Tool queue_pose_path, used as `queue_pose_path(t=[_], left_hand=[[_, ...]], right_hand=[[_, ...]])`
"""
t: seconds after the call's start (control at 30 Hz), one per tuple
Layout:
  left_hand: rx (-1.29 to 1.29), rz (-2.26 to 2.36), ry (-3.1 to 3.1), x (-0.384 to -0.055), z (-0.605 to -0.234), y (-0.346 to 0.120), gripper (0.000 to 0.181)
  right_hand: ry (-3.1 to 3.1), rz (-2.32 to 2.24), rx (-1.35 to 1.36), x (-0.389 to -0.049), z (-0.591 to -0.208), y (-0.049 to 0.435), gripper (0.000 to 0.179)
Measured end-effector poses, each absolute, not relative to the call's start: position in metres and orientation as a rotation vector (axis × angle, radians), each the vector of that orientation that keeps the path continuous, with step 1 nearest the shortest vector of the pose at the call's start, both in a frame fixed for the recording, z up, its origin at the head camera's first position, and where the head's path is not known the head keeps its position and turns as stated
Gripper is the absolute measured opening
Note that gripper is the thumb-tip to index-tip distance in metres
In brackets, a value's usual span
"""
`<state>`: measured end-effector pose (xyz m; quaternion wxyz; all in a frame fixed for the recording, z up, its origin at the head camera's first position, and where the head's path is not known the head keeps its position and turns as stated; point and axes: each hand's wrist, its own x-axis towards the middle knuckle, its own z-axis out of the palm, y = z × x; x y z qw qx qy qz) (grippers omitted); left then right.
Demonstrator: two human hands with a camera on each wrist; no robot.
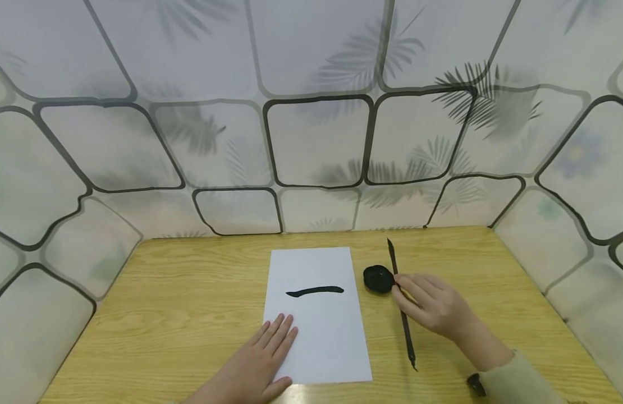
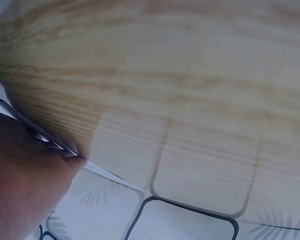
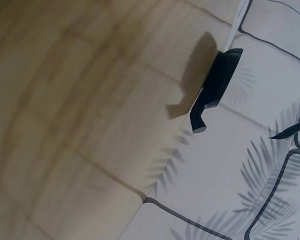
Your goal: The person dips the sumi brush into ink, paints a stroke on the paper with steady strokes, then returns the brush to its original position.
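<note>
A sheet of white paper (image 1: 326,342) with one black horizontal brushstroke (image 1: 315,291) lies on the wooden table. My left hand (image 1: 258,359) rests on the paper's lower left side, fingers extended; part of that hand (image 2: 30,180) shows in the left wrist view. To the right of the sheet, my right hand (image 1: 438,306) pinches a dark writing brush (image 1: 405,328) around its middle, its pointed tip aimed toward the wall. Beside the fingertips sits a small black ink dish (image 1: 378,279). The right wrist view shows this dish (image 3: 220,77) with a short handle, and the brush tip (image 3: 290,131) at the right edge.
Wood-grain tabletop (image 1: 190,292) extends to both sides of the paper. A patterned wall covering (image 1: 316,140) with leaf prints encloses the table at the back and sides. A small black object (image 1: 475,385) is at the right sleeve cuff.
</note>
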<state>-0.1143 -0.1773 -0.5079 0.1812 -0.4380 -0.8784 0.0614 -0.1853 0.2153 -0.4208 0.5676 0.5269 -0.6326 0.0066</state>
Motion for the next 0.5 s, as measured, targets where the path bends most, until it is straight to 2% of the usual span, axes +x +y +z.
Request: queue_pose_path(t=[0.5], left_hand=[[-1.236,0.174,-2.498,-0.113,-0.506,-0.177,0.077]], right_hand=[[-1.476,-0.095,1.312,-0.184,-0.424,0.231,0.03]])
